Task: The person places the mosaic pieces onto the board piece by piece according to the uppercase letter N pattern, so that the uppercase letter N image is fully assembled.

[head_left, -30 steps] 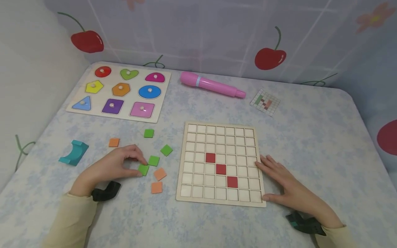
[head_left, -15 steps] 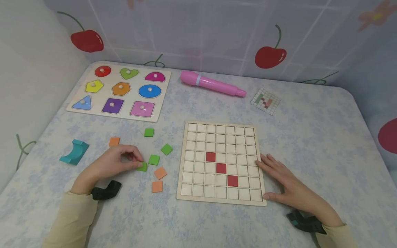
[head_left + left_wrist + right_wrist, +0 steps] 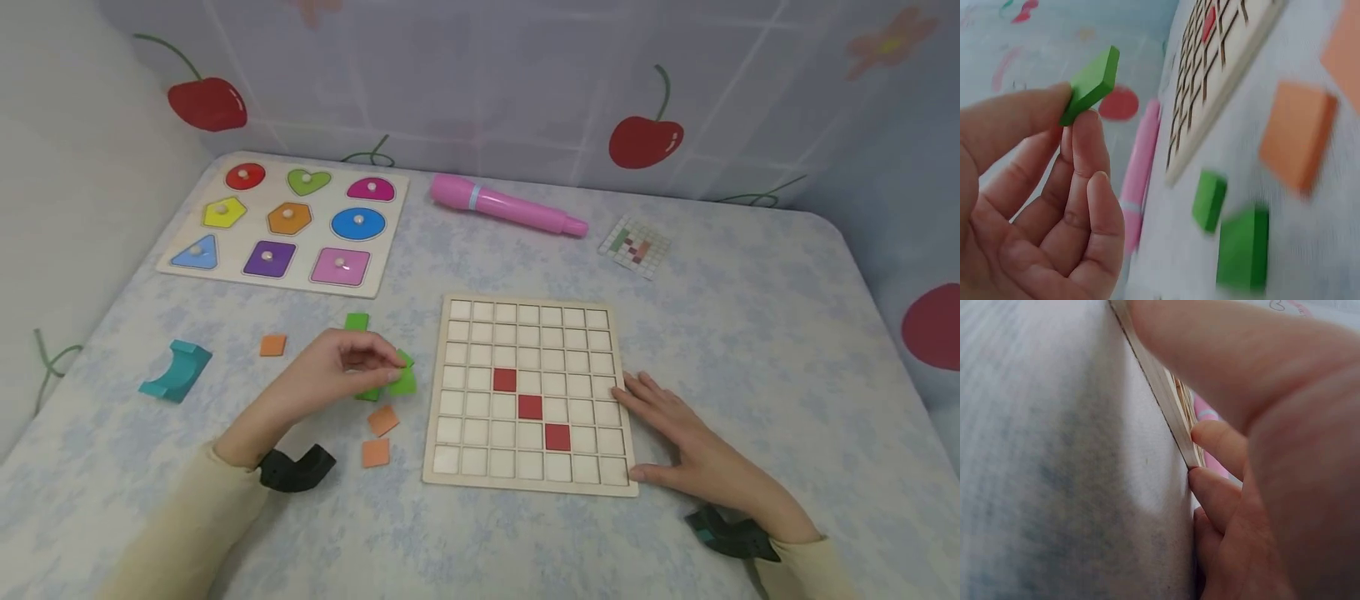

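My left hand pinches a green square tile between thumb and forefinger, lifted off the table just left of the wooden grid board. Below that hand lie several green tiles, partly covered by it in the head view. Two orange tiles are nearer the person. On the board, three red tiles form a diagonal. My right hand, fingers extended, touches the board's right edge with thumb and fingertips; the right wrist view shows them along the board's side.
A knob puzzle board lies at the back left, a pink pen-shaped toy behind the grid board. A small pattern card is at the back right. Toward the left are a teal arch block and another orange tile.
My left hand has picked a green tile up from the table and carried it right, toward the grid board. The right hand stays at the board's edge.
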A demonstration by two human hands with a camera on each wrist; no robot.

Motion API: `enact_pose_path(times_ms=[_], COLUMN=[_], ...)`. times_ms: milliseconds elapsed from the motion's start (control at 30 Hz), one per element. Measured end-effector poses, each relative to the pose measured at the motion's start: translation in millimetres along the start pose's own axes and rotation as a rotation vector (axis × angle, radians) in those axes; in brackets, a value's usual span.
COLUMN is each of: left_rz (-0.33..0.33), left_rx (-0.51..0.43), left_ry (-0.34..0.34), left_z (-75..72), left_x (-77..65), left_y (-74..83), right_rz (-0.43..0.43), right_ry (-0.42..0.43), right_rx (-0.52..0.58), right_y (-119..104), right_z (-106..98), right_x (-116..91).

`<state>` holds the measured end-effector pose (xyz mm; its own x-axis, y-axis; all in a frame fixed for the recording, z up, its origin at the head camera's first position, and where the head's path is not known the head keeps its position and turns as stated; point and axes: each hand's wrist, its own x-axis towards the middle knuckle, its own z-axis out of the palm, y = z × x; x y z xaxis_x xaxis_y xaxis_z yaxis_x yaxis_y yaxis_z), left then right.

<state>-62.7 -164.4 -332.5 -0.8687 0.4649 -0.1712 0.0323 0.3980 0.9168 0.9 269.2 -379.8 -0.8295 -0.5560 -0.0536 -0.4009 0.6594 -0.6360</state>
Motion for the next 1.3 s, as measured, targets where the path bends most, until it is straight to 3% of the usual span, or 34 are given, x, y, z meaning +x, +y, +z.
enact_pose_path(times_ms=[200,333,433,800,1067,1300], left_rz=[0.094,0.098,0.105,0.112,0.185,0.201], left_rx=[-0.002,0.004,0.047,0.19,0.293,0.305], left_ry=[-0.121,-0.167,-0.166,-0.141,-0.087,-0.093], left_z=[35.0,52.4,60.2,73.0,78.3,77.5], left_x=[26.7,32.2,33.5,27.1,20.6,20.2], left_y=[5.2,2.9,1.5,5.5,3.0,5.6], right_rz=[0.001,0.003,0.0,-0.014,-0.009,0.008], right_ry=[-0.004,-0.002,0.002,0.002,-0.004,0.005], right_rx=[0.007,-0.005,-0.012,-0.008,0.002,0.006], right_y=[1.2,1.9,2.9,3.9,4.2,2.8], right_z=[-0.8,-1.6,-1.8,-0.2,0.4,1.3], right_x=[-0.6,-1.1,-0.8,-0.2,0.2,-0.8])
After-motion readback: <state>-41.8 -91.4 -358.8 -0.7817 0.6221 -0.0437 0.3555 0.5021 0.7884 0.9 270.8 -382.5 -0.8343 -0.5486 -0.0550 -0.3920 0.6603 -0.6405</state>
